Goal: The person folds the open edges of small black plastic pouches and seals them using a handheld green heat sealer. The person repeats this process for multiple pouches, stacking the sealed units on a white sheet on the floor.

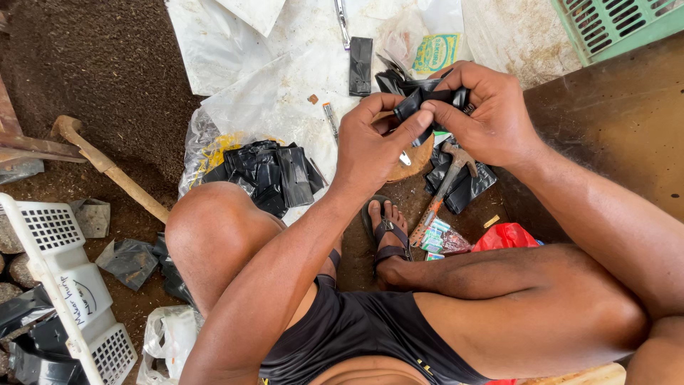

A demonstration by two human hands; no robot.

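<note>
A folded black plastic bag [426,101] is held up between both hands, just above a round wooden block [412,160] on the ground. The left hand [370,142] is closed on the bag, its thumb and forefinger pinched together on the bag's near edge, with the other fingers [360,114] curled in beside them. The right hand [488,114] is also closed on the bag, its thumb pressed on top and its fingers wrapped over the far end, where more black plastic is bunched under the palm. The bag looks glossy, creased and narrow, folded into a strip that runs slantwise between the two hands. To the right of the wooden block a hammer [445,187] lies across a few more black bags [467,187], its handle pointing toward a sandalled foot [388,239]. To the left of the block a heap of black bags [267,171] lies partly inside a clear plastic sack [206,142] on a white sheet [299,57]. Beyond the block, on that sheet, a single flat black bag [360,65] lies beside a yellow and green printed packet [436,53] inside clear wrapping. Near the hammer's handle end a small wrapper with green, white and red print [438,239] lies beside a red plastic bag [504,237]. Far left of the block, a white slotted crate [64,285] with a handwritten label leans on the soil, and a green crate [613,25] shows at the upper right.
</note>
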